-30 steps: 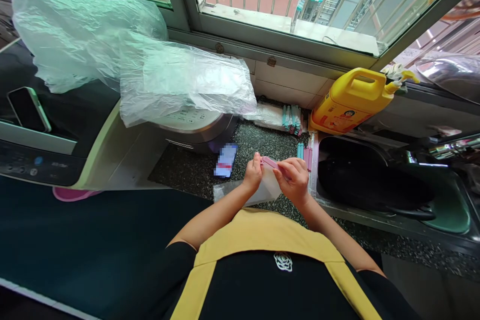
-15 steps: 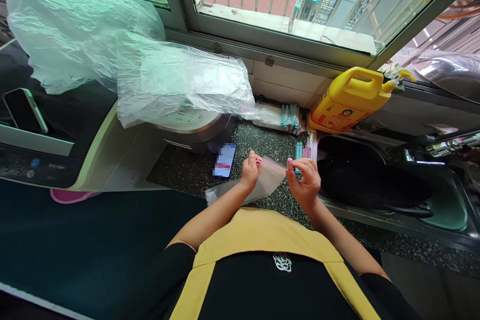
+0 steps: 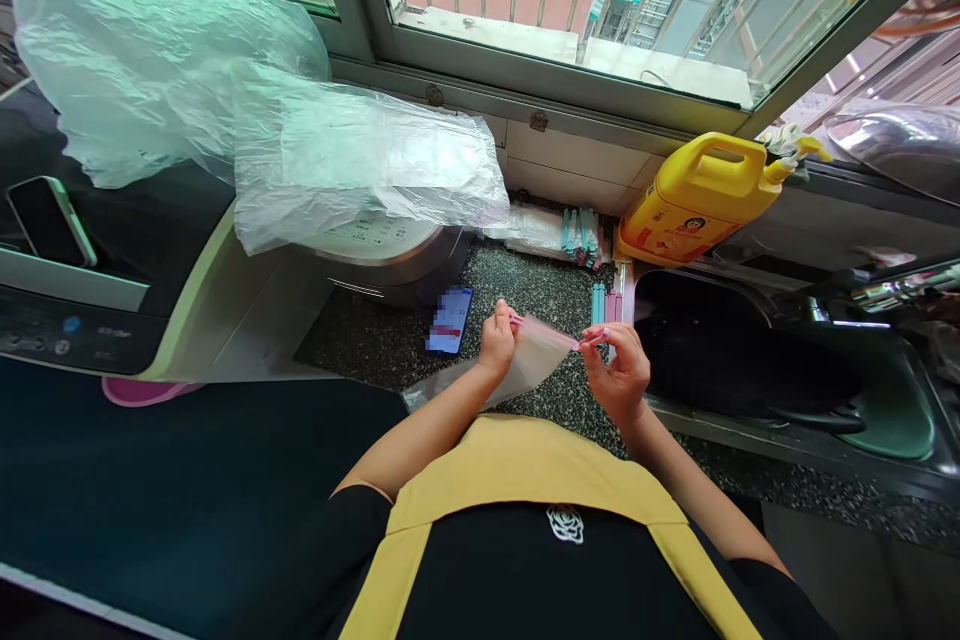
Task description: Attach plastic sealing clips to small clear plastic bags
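Observation:
Stretched between my hands, above the counter, is a clear plastic bag (image 3: 536,365) with a pink strip along its upper edge. My left hand (image 3: 496,344) is closed on the strip's left end. At the other end, my right hand (image 3: 619,368) pinches the pink edge between thumb and fingers. Part of the bag trails behind my left forearm. Just beyond my right hand, teal and pink sticks (image 3: 598,303) lie side by side on the counter. Whether a separate stick is within my right fingers is too small to tell.
A phone (image 3: 452,320) lies on the speckled counter (image 3: 525,270). Behind it are a rounded appliance (image 3: 405,260) under plastic sheeting (image 3: 352,155), and bundled teal sticks (image 3: 581,235). A yellow pump jug (image 3: 690,205) stands by the sink (image 3: 919,420), which holds a black pan (image 3: 750,360).
My right hand has moved slightly right and down, and its fingers now pinch at the bag's right corner. The bag's edge looks straighter. My left hand is nearly unmoved.

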`<action>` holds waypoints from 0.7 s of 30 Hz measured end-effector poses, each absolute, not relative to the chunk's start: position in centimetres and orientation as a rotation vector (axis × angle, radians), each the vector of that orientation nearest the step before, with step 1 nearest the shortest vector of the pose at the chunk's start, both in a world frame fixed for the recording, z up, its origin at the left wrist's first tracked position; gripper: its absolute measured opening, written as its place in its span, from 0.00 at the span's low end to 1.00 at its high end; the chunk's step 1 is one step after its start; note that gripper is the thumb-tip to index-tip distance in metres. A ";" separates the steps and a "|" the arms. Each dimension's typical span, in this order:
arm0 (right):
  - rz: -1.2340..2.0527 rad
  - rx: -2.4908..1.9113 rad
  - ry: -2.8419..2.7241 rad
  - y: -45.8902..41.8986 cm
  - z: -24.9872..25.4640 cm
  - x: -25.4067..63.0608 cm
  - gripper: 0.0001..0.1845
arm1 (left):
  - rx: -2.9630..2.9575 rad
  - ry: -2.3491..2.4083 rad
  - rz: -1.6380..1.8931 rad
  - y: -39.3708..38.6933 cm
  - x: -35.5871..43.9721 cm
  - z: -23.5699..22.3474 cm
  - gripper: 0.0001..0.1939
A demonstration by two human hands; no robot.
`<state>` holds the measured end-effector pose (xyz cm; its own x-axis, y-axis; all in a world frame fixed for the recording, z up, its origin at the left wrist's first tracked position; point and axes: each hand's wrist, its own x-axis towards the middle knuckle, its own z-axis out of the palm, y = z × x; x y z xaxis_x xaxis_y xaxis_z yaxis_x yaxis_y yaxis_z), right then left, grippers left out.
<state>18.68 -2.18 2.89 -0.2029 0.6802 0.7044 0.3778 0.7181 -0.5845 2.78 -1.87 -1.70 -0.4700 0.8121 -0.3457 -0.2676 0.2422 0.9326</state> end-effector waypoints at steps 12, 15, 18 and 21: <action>0.583 -1.023 -1.711 -2.9 0.5 20.3 0.02 | 0.784 1.531 1.360 -2.0 2.1 -3.6 0.31; 0.593 -1.083 -1.623 -2.7 -0.2 20.5 0.02 | 1.043 1.777 1.184 -1.7 0.2 -5.6 0.28; 0.618 -1.092 -1.569 -2.6 -0.6 20.6 0.02 | 1.344 2.070 0.880 -1.3 -2.0 -7.7 0.21; 0.633 -1.068 -1.558 -2.6 -0.6 20.7 0.01 | 1.520 2.187 0.647 -0.9 -3.1 -9.2 0.18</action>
<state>20.66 -2.59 -0.59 -0.0039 0.8805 0.4739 0.3009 0.4530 -0.8392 -3.05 -0.92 -9.21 -0.3300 0.9421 -0.0602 0.7578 0.3023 0.5782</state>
